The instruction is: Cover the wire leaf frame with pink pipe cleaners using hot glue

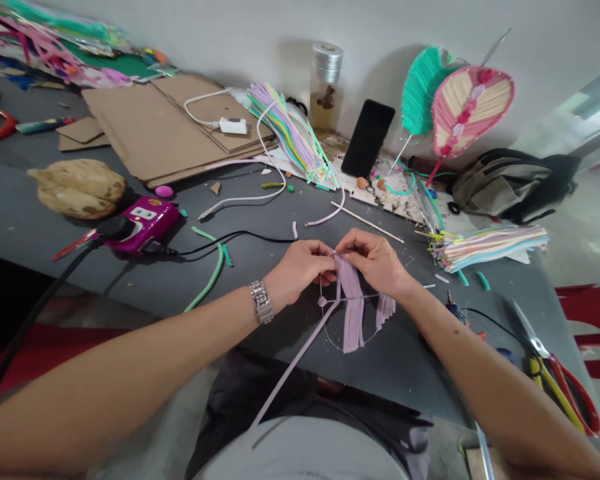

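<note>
**Part-filled and pinched tight**

You are working over the grey surface (95,267), with your left hand (300,272) and right hand (373,261) meeting at the top of the piece; the fingers (321,257) of both hands are closed narrow, pinching the gathered top of the lilac strips (351,310). The piece is lying on the surface right in front of you; a thin wire loop (327,327) is framing it, a long lilac stem (295,370) is running down toward your lap, and a thin crosspiece (380,295) is carrying a small bead (322,301). By my reckoning it is part-way done: strips are hanging across the middle and right of the loop, while its left side is showing bare; the pink leaf-shaped fan (473,110) and teal fan (423,90) against the wall are looking far fuller. A bundle of pastel strips (495,248) is lying to your right, with red-and-yellow-handled scissors (565,393) nearer the edge; a black cable (235,235) and a green strip (215,273) are lying beyond your left forearm, and a wooden skewer (367,222) is resting just past your hands, though nothing is touching the piece.
</note>
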Demonstrator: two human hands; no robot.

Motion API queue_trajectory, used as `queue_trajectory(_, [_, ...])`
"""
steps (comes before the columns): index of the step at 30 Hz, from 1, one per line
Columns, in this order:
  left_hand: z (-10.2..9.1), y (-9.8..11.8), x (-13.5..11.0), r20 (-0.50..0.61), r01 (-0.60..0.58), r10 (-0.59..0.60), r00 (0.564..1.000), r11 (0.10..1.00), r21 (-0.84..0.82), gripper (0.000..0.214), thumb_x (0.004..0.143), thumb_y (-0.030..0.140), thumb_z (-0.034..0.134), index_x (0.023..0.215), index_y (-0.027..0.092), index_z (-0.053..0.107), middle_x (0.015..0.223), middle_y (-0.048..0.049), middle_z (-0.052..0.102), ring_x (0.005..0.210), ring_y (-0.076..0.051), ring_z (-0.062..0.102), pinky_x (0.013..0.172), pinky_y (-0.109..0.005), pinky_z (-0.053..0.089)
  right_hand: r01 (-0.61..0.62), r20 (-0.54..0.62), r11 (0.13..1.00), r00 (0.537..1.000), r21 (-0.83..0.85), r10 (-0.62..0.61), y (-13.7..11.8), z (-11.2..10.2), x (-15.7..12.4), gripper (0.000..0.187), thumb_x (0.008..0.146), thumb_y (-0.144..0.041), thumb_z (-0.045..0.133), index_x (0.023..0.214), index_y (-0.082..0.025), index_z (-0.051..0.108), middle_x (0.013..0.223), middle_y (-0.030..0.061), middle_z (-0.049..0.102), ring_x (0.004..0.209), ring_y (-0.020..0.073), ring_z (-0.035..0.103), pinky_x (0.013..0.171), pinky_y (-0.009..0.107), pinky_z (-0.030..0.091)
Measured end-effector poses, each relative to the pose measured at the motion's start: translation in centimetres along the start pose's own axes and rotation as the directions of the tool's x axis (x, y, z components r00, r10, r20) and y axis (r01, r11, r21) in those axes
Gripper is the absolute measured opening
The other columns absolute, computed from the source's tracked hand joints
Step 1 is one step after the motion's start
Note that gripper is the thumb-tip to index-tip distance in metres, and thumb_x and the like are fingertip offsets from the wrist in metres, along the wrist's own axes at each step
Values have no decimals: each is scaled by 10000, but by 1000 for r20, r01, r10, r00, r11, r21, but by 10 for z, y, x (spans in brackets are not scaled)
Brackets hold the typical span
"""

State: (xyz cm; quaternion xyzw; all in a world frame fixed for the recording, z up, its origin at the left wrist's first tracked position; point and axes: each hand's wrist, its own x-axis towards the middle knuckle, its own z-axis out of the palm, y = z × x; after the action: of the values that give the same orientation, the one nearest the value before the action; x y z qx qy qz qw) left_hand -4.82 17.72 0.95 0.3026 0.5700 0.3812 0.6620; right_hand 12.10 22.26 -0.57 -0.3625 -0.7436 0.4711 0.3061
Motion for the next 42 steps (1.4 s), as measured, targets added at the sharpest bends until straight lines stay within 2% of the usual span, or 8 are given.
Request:
queue_trajectory(6, [-1, -1, 0, -14, -6, 6, 1000, 1000, -9, 201, 790, -16, 659, 674, 141, 609, 537, 7, 617, 497, -98, 610, 521, -207, 459, 13, -77, 990, 997, -140, -24, 0, 6, -5, 115, 840, -160, 545, 789, -203, 639, 705, -26, 596, 690, 137, 544, 684, 277, 424])
queue_trajectory(10, [0, 0, -1, -22, -5, 4, 1000, 1000, -13, 215, 793, -29, 651, 666, 138, 608, 528, 5, 616, 490, -98, 604, 518, -207, 459, 32, -94, 983, 994, -182, -50, -1, 8, -8, 147, 849, -143, 532, 798, -201, 657, 735, -15, 609, 717, 145, 564, 708, 279, 434])
queue_trajectory(18, [2, -2, -1, -29, -15, 15, 999, 1000, 0, 240, 823, -51, 640, 669, 129, 603, 507, 20, 600, 473, -86, 594, 504, -191, 465, 179, -90, 915, 970, -363, -225, 3, 9, -13, 222, 827, -52, 507, 826, -204, 668, 758, 4, 619, 728, 156, 570, 712, 280, 420])
queue_trajectory(23, [1, -4, 0, -29, -24, 24, 999, 1000, -10, 243, 834, -45, 652, 663, 123, 609, 507, 21, 602, 470, -82, 593, 503, -189, 470, 258, -54, 845, 946, -469, -318, 8, 10, -13, 233, 885, -70, 482, 818, -209, 655, 772, 34, 640, 770, 180, 592, 731, 291, 441])
queue_trajectory(33, [2, -6, -1, -41, -35, 34, 999, 999, -11, 220, 831, -35, 662, 675, 116, 622, 508, 10, 611, 470, -87, 588, 512, -197, 480, 338, 114, 694, 930, -636, -349, 5, 5, -11, 281, 923, -86, 420, 808, -197, 652, 775, 69, 658, 793, 204, 588, 742, 314, 442])
queue_trajectory(36, [2, -5, -1, -23, -49, 49, 999, 999, -11, 224, 825, -35, 647, 668, 121, 617, 502, 10, 606, 463, -90, 583, 499, -197, 467, 307, 110, 765, 948, -566, -299, -2, 0, -12, 236, 907, -93, 459, 840, -195, 661, 802, 58, 680, 803, 190, 616, 753, 306, 451])
queue_trajectory(39, [2, -5, -2, 1, -50, 50, 999, 999, 2, 202, 817, -34, 647, 685, 118, 631, 508, 7, 611, 468, -91, 589, 490, -191, 451, 124, 22, 904, 992, -409, -126, -8, -7, -10, 135, 869, -120, 557, 913, -194, 661, 812, 17, 699, 765, 156, 642, 722, 272, 466])
queue_trajectory(42, [1, -4, -2, -1, -54, 54, 999, 998, 11, 183, 798, -40, 665, 712, 119, 636, 526, 14, 617, 478, -91, 597, 486, -189, 446, -16, 27, 939, 999, -343, 27, -12, -13, -2, 97, 827, -131, 606, 878, -182, 671, 780, -3, 708, 707, 136, 627, 664, 251, 450])
